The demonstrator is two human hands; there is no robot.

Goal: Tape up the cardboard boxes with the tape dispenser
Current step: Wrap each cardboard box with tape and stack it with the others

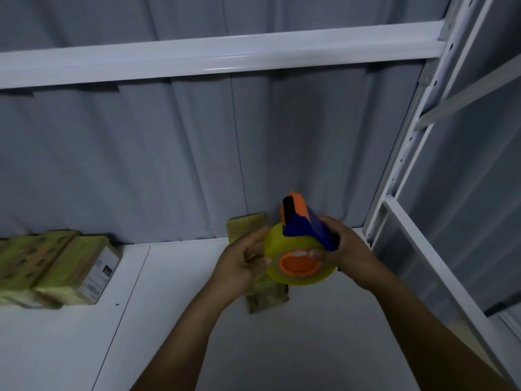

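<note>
Yellowish clear tape fills the blue-and-orange plastic tape dispenser, held in the air with its cutter end pointing up and away. The right hand grips its handle, and the left hand has its fingers pinching at the roll's left edge. Straight beneath, on the white shelf, lies a small brown cardboard box, long axis running away from the person, so the dispenser likely needs to come down.
</note>
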